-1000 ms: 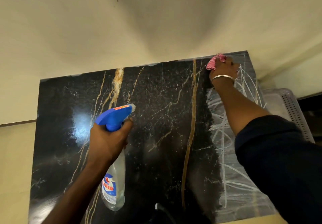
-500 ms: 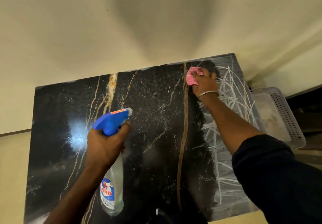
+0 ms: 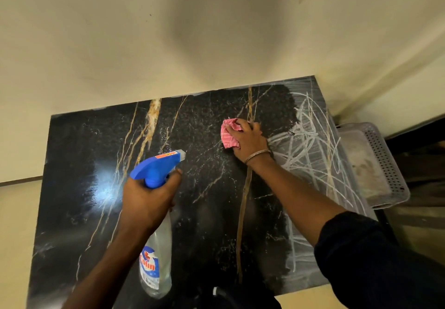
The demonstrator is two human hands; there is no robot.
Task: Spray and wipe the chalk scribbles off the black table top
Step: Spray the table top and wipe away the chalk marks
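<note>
You face a plain cream wall [image 3: 168, 32] with a soft shadow on it. A perforated plastic basket [image 3: 382, 162] sits to your right, beside the desk.

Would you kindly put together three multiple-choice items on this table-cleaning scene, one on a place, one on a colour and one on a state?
1. Where on the black table top do the chalk scribbles lie?
A. along its right side
B. along its left side
C. in the near left corner

2. What colour is the trigger head of the spray bottle?
A. red
B. blue
C. green

3. What is the right hand doing?
A. resting open and empty
B. gripping the bottle
C. pressing a crumpled pink cloth on the table

Answers:
1. A, the white lines cover the strip nearest the perforated basket, while the left part shows only marble veins.
2. B, the head above the left hand is blue over a clear body.
3. C, the fingers are closed round the cloth against the surface.
</note>
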